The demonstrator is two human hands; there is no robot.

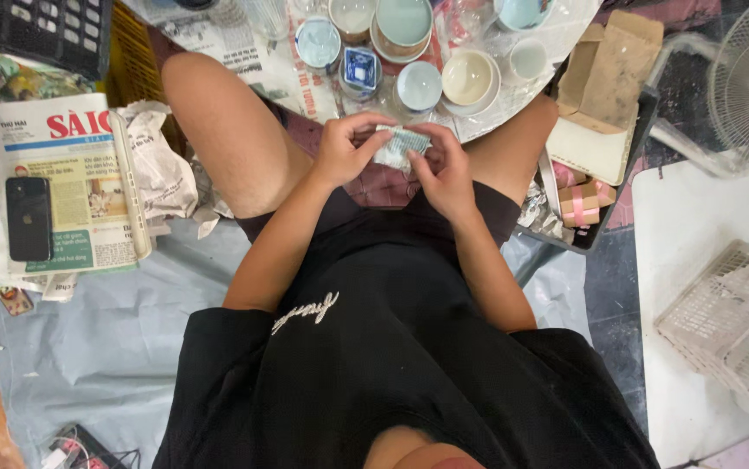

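Both hands, left hand (342, 149) and right hand (445, 169), pinch a small paper-wrapped bundle (399, 146) above the lap, just before the bench (557, 30). A loose grip could drop it; an elbow swing might knock the cups (418, 85).

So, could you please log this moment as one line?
left hand: holds small wrapped bundle | right hand: holds same bundle | ahead: cups on round table
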